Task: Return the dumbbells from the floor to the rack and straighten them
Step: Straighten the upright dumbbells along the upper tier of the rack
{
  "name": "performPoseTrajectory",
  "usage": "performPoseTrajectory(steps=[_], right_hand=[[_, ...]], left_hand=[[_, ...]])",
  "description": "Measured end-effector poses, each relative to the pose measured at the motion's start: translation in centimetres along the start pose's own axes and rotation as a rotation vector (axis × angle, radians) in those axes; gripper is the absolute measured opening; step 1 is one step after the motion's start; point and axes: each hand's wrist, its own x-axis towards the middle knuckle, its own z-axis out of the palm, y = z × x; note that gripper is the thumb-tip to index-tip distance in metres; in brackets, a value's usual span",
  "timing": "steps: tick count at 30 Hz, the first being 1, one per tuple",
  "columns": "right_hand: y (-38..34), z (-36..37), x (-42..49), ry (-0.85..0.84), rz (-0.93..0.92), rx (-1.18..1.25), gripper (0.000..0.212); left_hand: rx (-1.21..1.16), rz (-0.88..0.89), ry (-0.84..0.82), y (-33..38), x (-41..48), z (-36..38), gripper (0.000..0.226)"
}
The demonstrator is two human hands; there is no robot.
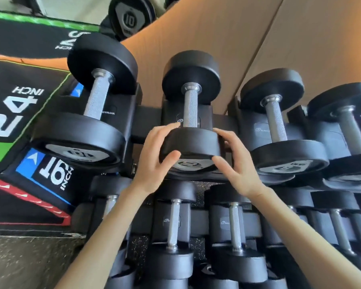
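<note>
A black round-headed dumbbell (190,105) with a knurled steel handle lies in the middle cradle of the rack's (147,117) top tier. My left hand (154,155) and my right hand (233,161) clasp its near head from either side, thumbs under the front face marked 10. To its left a larger dumbbell (96,99) sits tilted in its cradle, handle slanting left. On the right another dumbbell (277,122) rests in line, with a further one (350,130) beyond it at the edge.
The lower tier holds several smaller dumbbells (173,224). A stacked plyo box (29,142) marked 24 and 16 inch stands against the rack's left end. A wooden wall (238,38) backs the rack. Speckled rubber floor (29,259) lies at the lower left.
</note>
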Motion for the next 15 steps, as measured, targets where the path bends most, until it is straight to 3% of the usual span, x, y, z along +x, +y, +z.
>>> performPoseTrajectory(steps=[5, 8, 15], right_hand=[[-4.4, 1.2, 4.2, -0.160, -0.152, -0.225, 0.051], [-4.3, 1.4, 4.4, -0.108, -0.225, -0.289, 0.051], [-3.6, 1.9, 4.0, 0.014, -0.195, -0.276, 0.057]], left_hand=[[-0.171, -0.010, 0.227, -1.7, -0.7, 2.2, 0.053], [-0.160, 0.030, 0.308, -3.3, -0.7, 2.3, 0.057], [-0.095, 0.118, 0.290, -5.0, -0.3, 2.9, 0.067]])
